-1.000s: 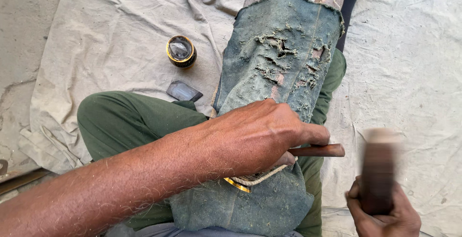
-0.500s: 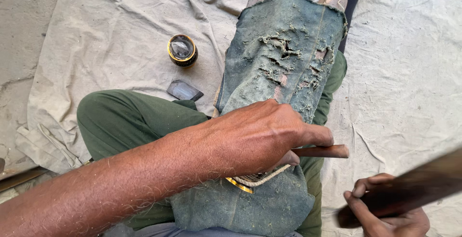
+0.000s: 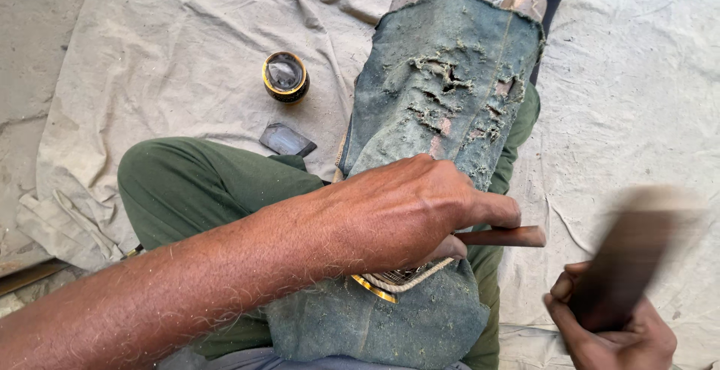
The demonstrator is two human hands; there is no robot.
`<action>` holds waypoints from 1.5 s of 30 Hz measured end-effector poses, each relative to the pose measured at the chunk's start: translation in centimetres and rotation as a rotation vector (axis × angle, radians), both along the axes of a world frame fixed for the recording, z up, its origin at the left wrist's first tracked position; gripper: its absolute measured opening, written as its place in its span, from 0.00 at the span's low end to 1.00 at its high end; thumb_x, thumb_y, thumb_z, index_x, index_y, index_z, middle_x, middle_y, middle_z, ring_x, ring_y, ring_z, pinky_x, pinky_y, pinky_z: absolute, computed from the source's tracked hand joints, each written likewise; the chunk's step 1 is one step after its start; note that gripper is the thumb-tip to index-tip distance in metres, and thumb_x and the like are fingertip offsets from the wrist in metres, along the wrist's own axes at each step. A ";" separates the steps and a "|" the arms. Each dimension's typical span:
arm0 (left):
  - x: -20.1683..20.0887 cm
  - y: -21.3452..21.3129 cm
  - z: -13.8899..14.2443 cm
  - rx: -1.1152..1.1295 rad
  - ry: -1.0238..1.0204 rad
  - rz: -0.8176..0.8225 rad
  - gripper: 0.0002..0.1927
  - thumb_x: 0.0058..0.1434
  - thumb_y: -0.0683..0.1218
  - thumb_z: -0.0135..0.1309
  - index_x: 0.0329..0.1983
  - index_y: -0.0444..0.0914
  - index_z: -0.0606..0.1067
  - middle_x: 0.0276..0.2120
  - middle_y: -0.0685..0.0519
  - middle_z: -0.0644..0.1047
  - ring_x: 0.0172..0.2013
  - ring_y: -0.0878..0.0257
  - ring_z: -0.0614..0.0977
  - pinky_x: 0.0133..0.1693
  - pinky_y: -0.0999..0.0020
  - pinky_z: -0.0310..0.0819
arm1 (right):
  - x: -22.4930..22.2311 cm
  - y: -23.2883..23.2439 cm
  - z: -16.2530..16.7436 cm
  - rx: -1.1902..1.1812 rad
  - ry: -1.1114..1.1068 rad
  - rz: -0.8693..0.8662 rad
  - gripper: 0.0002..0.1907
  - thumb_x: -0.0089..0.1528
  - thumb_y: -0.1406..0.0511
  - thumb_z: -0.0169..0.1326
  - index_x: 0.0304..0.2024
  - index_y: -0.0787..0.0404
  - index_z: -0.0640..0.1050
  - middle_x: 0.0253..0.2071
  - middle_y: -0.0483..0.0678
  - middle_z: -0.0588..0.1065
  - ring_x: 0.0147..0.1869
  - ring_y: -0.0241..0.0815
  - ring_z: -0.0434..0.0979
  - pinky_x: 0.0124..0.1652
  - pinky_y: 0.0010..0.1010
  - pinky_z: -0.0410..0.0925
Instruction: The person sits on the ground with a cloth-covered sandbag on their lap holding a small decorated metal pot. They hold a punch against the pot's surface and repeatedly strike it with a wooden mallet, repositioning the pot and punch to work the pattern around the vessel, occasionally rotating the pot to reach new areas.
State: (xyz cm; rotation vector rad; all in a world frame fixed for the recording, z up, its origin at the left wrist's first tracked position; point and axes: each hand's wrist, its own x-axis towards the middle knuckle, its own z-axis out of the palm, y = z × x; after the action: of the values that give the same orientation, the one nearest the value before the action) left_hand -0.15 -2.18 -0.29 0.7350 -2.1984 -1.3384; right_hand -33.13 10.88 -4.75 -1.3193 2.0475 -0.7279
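My left hand (image 3: pixel 409 212) is closed around a thin brown wooden rod (image 3: pixel 504 236) that sticks out to the right, and it presses down on a small woven piece with a yellow edge (image 3: pixel 390 282) on my lap. A worn, frayed green cloth pad (image 3: pixel 442 92) covers my outstretched leg. My right hand (image 3: pixel 611 332), at the lower right, grips a dark wooden mallet-like tool (image 3: pixel 634 254), blurred by motion and raised above the rod's end.
A small round black tin with a gold rim (image 3: pixel 286 76) stands on the beige canvas sheet (image 3: pixel 150 55). A flat grey stone-like piece (image 3: pixel 286 139) lies beside my green-trousered knee (image 3: pixel 180 182). Bare concrete floor (image 3: pixel 30 32) shows at the left.
My right hand's dark tool swung: upright a second ago, low and slanted half a second ago, now raised again near the rod's end. My left hand stayed put.
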 end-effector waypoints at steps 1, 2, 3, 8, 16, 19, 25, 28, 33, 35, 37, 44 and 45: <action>0.0 0.0 -0.1 -0.015 0.003 0.000 0.21 0.53 0.44 0.67 0.49 0.42 0.73 0.25 0.47 0.81 0.31 0.47 0.85 0.31 0.50 0.75 | -0.1 0.0 0.0 -0.025 -0.032 0.038 0.18 0.53 0.81 0.60 0.45 0.69 0.77 0.38 0.52 0.79 0.46 0.39 0.81 0.50 0.33 0.75; 0.0 0.0 -0.1 -0.025 0.007 0.008 0.21 0.53 0.44 0.67 0.48 0.41 0.73 0.26 0.47 0.81 0.32 0.47 0.85 0.32 0.50 0.75 | -0.1 -0.1 0.0 -0.045 -0.064 0.084 0.17 0.53 0.81 0.59 0.44 0.69 0.77 0.37 0.51 0.79 0.46 0.39 0.81 0.50 0.32 0.75; 0.1 0.0 -0.2 -0.035 0.008 0.019 0.22 0.52 0.44 0.67 0.48 0.41 0.73 0.26 0.48 0.81 0.33 0.46 0.85 0.33 0.51 0.75 | -0.2 -0.1 0.1 -0.064 -0.099 0.133 0.15 0.54 0.80 0.58 0.43 0.68 0.77 0.37 0.50 0.79 0.46 0.38 0.82 0.49 0.31 0.75; 0.0 -0.1 -0.4 0.002 0.002 0.000 0.22 0.53 0.44 0.67 0.49 0.42 0.72 0.26 0.47 0.81 0.32 0.48 0.85 0.33 0.52 0.77 | -0.5 -0.1 0.2 -0.003 0.095 0.105 0.12 0.54 0.82 0.62 0.39 0.70 0.78 0.33 0.53 0.79 0.39 0.41 0.79 0.45 0.34 0.71; 0.4 0.1 -0.4 0.010 0.033 0.018 0.24 0.53 0.45 0.67 0.52 0.42 0.72 0.26 0.48 0.81 0.32 0.47 0.85 0.33 0.51 0.76 | -0.6 -0.7 -0.1 -0.045 0.067 0.153 0.13 0.52 0.81 0.63 0.37 0.69 0.77 0.34 0.52 0.78 0.44 0.38 0.79 0.49 0.33 0.73; 0.5 0.2 -0.8 -0.021 0.081 0.022 0.28 0.53 0.42 0.67 0.57 0.43 0.73 0.26 0.46 0.80 0.32 0.46 0.84 0.33 0.51 0.75 | -0.7 -1.1 0.4 -0.001 0.117 0.116 0.15 0.51 0.81 0.63 0.39 0.69 0.77 0.35 0.53 0.79 0.43 0.39 0.79 0.47 0.34 0.74; 0.1 0.3 -1.6 -0.097 0.113 0.075 0.27 0.50 0.42 0.67 0.55 0.41 0.73 0.28 0.47 0.81 0.32 0.46 0.84 0.33 0.51 0.76 | -0.6 -2.0 1.4 -0.007 0.023 0.140 0.15 0.52 0.80 0.64 0.41 0.68 0.78 0.37 0.53 0.80 0.40 0.41 0.80 0.39 0.35 0.73; 0.2 0.4 -1.7 -0.080 0.090 0.081 0.24 0.53 0.42 0.67 0.53 0.41 0.74 0.28 0.47 0.81 0.34 0.46 0.85 0.34 0.51 0.76 | -0.5 -2.5 1.8 -0.031 0.109 0.275 0.15 0.51 0.80 0.63 0.40 0.68 0.77 0.37 0.52 0.79 0.44 0.39 0.81 0.47 0.32 0.75; 0.5 0.5 -1.6 -0.089 0.147 0.090 0.26 0.53 0.42 0.67 0.55 0.42 0.74 0.30 0.46 0.81 0.33 0.45 0.84 0.32 0.50 0.75 | -0.3 -3.1 2.6 -0.077 0.132 0.354 0.13 0.53 0.79 0.63 0.39 0.67 0.77 0.35 0.51 0.80 0.45 0.38 0.81 0.49 0.30 0.74; 0.6 0.6 -1.5 -0.091 0.155 0.102 0.23 0.55 0.42 0.66 0.54 0.42 0.74 0.30 0.47 0.81 0.34 0.45 0.84 0.34 0.49 0.76 | 0.0 -3.4 2.9 -0.048 0.127 0.269 0.14 0.53 0.79 0.64 0.41 0.68 0.78 0.37 0.52 0.79 0.43 0.39 0.80 0.45 0.30 0.73; 0.6 0.6 -1.4 -0.084 0.160 0.101 0.20 0.57 0.42 0.65 0.53 0.42 0.74 0.30 0.48 0.81 0.35 0.45 0.84 0.35 0.49 0.76 | 0.5 -3.7 3.1 -0.011 0.118 0.226 0.14 0.54 0.80 0.64 0.42 0.69 0.79 0.37 0.52 0.79 0.40 0.39 0.79 0.41 0.31 0.73; 0.5 0.6 -1.3 -0.003 0.140 0.104 0.23 0.55 0.41 0.64 0.54 0.42 0.74 0.29 0.48 0.81 0.33 0.46 0.85 0.32 0.50 0.75 | 1.8 -3.7 3.6 -0.124 -0.094 0.177 0.18 0.52 0.79 0.61 0.44 0.66 0.75 0.38 0.48 0.77 0.45 0.36 0.81 0.47 0.28 0.76; 0.6 0.6 -1.3 -0.015 0.168 0.120 0.24 0.54 0.41 0.65 0.55 0.42 0.73 0.29 0.47 0.81 0.34 0.46 0.85 0.32 0.50 0.76 | 1.7 -3.6 3.7 -0.167 -0.179 0.127 0.18 0.53 0.79 0.61 0.44 0.65 0.74 0.38 0.47 0.77 0.45 0.35 0.81 0.48 0.28 0.77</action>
State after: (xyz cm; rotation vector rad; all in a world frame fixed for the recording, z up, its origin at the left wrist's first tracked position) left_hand 0.43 -1.53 -1.59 0.7097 -1.9990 -1.2751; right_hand -31.44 7.24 -1.09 -1.4072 1.7771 -0.9397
